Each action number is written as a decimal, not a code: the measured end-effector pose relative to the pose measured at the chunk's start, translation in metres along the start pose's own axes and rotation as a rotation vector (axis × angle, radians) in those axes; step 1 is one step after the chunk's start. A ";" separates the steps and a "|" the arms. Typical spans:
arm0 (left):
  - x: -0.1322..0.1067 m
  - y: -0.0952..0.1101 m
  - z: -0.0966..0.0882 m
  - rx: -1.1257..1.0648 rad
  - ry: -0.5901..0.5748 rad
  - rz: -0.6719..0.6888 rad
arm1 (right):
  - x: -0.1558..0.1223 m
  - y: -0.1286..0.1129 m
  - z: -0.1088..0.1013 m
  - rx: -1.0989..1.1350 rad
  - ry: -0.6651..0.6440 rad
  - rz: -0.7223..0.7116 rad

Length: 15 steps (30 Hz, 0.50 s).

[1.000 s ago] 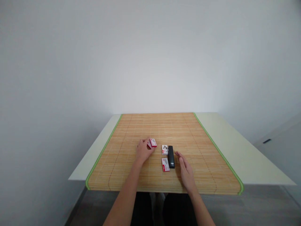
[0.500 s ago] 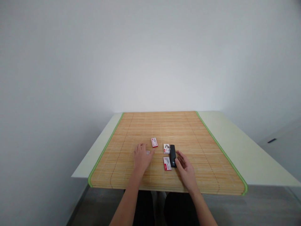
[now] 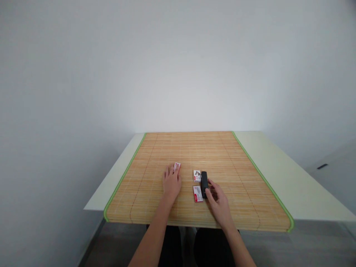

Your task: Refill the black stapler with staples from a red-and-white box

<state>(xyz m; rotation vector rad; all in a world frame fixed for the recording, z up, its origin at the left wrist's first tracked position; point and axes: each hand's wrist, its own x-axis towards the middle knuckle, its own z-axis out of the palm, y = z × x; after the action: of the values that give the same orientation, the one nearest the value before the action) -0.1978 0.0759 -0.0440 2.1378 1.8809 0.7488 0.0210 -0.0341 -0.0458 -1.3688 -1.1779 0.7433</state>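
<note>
My left hand (image 3: 171,182) rests on the mat, its fingers closed over a small red-and-white staple box (image 3: 177,167) whose far end shows past the fingertips. Whatever lies beneath the palm is hidden. To the right, a black stapler (image 3: 204,181) lies lengthwise, pointing away from me. My right hand (image 3: 220,205) holds it along its right side, with the thumb on the near part and the fingers curled by the edge. Against the stapler's left side sits a white box with a dark picture (image 3: 197,175). Nearer to me lies another red-and-white staple box (image 3: 197,194).
A bamboo mat with green edging (image 3: 155,148) covers the middle of a white table (image 3: 261,159). A pale wall (image 3: 189,74) rises behind the far edge. My knees are below the near edge.
My left hand has moved forward onto the far staple box, which has turned and shifted left. The box partly seen beside that hand is now hidden. My right thumb has moved slightly left onto the stapler.
</note>
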 end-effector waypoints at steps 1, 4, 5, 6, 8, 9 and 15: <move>-0.001 0.001 -0.001 0.002 0.000 -0.023 | 0.000 0.000 0.000 0.003 -0.003 0.001; 0.000 0.010 -0.006 -0.049 0.010 -0.055 | 0.000 0.002 0.001 -0.010 -0.015 -0.005; 0.001 0.014 -0.009 -0.087 0.014 -0.026 | 0.001 0.002 0.001 -0.020 -0.013 -0.008; 0.003 0.019 -0.012 -0.135 0.001 0.036 | 0.001 0.002 0.002 -0.030 -0.007 -0.012; 0.006 0.030 -0.016 -0.248 -0.091 0.238 | 0.001 0.003 0.002 -0.049 0.004 -0.025; 0.008 0.035 -0.018 -0.301 -0.159 0.340 | 0.001 0.002 0.002 -0.058 0.006 -0.034; 0.030 0.049 -0.012 -0.352 -0.314 0.438 | 0.002 -0.003 0.002 -0.116 0.019 -0.053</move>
<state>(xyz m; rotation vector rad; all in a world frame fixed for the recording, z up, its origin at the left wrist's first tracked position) -0.1588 0.0947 -0.0038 2.2849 1.0513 0.7026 0.0188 -0.0322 -0.0428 -1.4312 -1.2535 0.6321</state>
